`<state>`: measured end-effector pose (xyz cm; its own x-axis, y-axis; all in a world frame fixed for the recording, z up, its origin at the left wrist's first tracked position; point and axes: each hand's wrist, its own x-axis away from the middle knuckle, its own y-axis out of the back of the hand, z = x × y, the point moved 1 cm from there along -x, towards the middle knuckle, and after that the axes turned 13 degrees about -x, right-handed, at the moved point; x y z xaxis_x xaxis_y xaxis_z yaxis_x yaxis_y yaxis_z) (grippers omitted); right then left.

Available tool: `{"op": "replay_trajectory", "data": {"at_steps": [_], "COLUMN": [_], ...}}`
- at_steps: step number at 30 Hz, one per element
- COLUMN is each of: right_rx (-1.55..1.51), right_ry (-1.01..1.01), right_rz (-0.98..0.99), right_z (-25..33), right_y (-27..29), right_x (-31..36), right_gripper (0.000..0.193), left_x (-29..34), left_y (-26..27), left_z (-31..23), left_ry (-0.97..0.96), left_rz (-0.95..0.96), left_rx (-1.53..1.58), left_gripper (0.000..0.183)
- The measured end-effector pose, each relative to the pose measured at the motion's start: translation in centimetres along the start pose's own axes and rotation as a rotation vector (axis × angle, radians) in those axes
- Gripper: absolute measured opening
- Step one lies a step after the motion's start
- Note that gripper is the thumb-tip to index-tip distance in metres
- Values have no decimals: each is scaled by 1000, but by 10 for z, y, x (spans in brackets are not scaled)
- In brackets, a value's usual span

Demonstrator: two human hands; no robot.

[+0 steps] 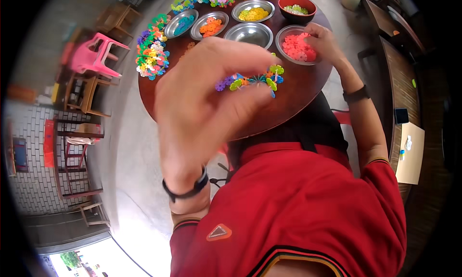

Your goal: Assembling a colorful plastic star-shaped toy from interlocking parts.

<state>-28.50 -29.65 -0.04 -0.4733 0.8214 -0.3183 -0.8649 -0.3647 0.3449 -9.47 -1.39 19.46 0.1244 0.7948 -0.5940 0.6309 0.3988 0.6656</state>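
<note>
My left hand [197,94] is raised close in front of me, its thumb and fingers curled around a small chain of joined plastic flower discs [255,78] in green, blue and purple. Over the right side of the round table, my right hand [323,42] dips into a metal bowl [281,53] of pinkish-red flower discs [297,46]. Its fingers are drawn together at the edge of the pile; whether a disc is between them cannot be made out.
On the brown round table [284,106] stand an empty metal bowl [248,35], bowls of yellow [253,14], orange [211,26] and blue discs [184,24], and a red-and-black bowl [297,18]. Finished disc chains [153,53] line the far-left edge. A pink stool [94,55] stands left.
</note>
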Motion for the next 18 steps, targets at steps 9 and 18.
{"op": "replay_trajectory", "data": {"at_steps": [9,18], "right_rx": [72,121], "right_ry": [19,2], "right_rz": [-7,-2], "right_z": [1,-5], "right_y": [-6,-12], "right_x": [-3,1], "right_gripper": [20,22], "left_x": [75,87], "left_y": [-91,-120], "left_z": [82,98], "left_ry": [586,498], "left_rz": [232,92], "left_rx": [-301,-436], "left_gripper": [31,45]}}
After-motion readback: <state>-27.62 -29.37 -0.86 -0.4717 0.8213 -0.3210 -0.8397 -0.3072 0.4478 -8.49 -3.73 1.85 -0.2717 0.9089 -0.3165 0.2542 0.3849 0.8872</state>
